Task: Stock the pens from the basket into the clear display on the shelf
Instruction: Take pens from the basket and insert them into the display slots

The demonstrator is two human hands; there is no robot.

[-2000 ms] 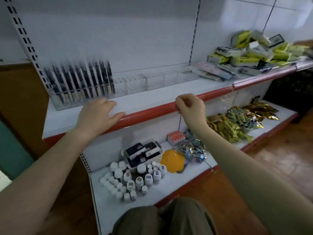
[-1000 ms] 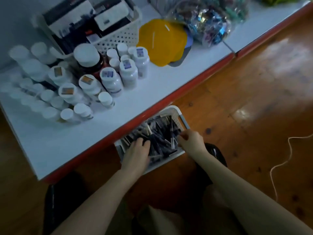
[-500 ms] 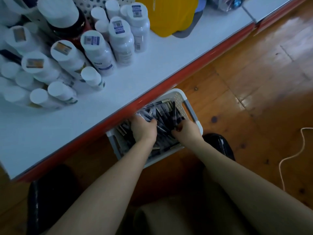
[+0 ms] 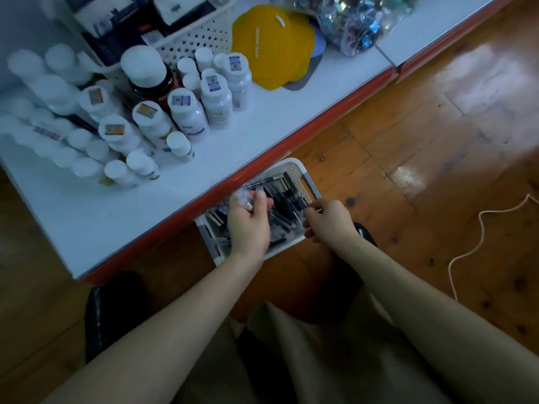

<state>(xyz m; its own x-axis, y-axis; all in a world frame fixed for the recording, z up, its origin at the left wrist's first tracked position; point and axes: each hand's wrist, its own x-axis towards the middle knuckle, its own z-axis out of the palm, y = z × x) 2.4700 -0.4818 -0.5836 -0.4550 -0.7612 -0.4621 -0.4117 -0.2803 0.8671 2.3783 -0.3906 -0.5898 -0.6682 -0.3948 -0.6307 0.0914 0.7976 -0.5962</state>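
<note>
Pens (image 4: pixel 280 199), dark and slim, fill the white plastic basket (image 4: pixel 310 182) on the floor; left hand (image 4: pixel 248 220) grips several, right hand (image 4: pixel 326 218) pinches one. Gathering step; next, lift them to the display.

White-capped bottles (image 4: pixel 186 112) crowd the lower shelf (image 4: pixel 87 205), beside a perforated white bin (image 4: pixel 201 36), a yellow object (image 4: pixel 277 48) and a bag of foil-wrapped items (image 4: pixel 353 21); a white cord (image 4: pixel 478 237) lies on the wooden floor (image 4: pixel 437 141).
</note>
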